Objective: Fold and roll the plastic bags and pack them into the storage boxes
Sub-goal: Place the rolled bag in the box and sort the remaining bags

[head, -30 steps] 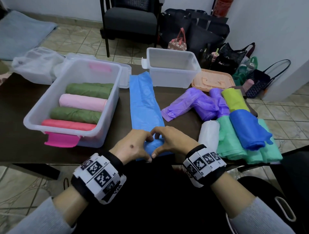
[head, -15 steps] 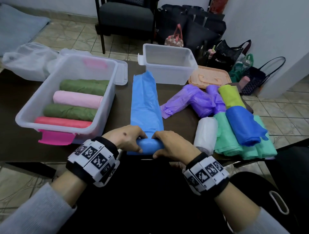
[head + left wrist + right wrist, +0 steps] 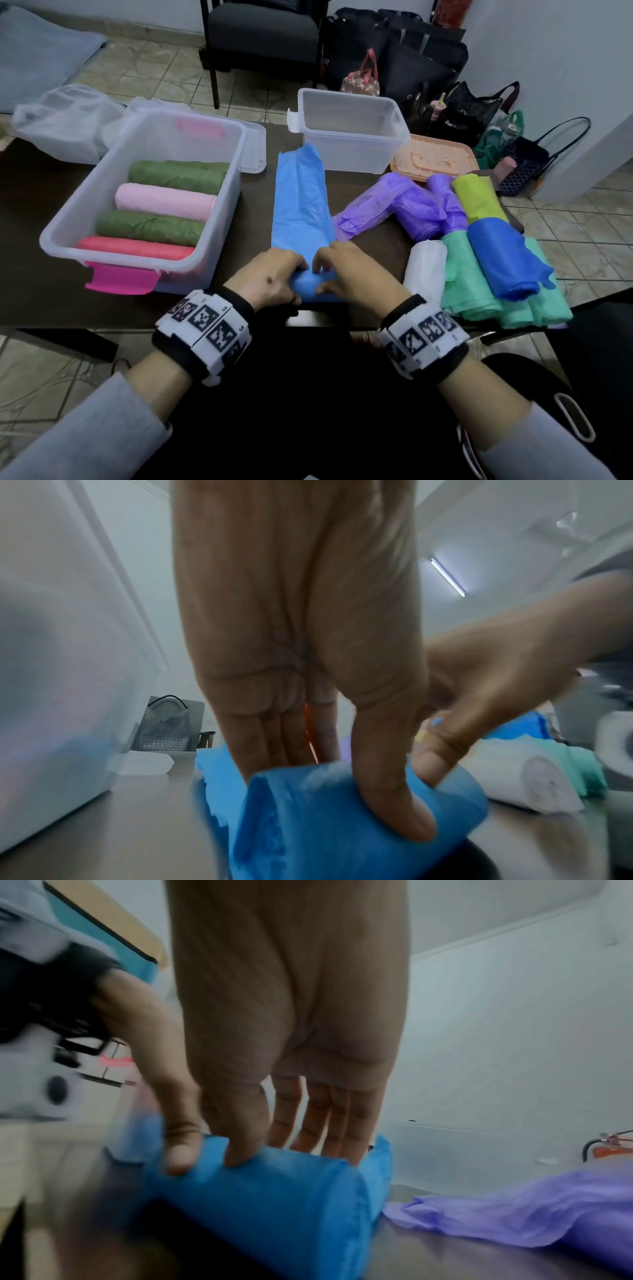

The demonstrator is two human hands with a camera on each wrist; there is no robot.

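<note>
Hands grip one item: left hand (image 3: 270, 279) and right hand (image 3: 352, 274) each curl fingers and thumb around the rolled end of the blue bag (image 3: 301, 205), which lies on the table (image 3: 30, 267) between two boxes (image 3: 144, 205) (image 3: 349, 133).

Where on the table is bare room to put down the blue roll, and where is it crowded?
Bare dark table lies left of the large box. A narrower strip runs between that box and the blue bag under both hands. The right side is crowded with loose bags; the small box stands empty.
</note>
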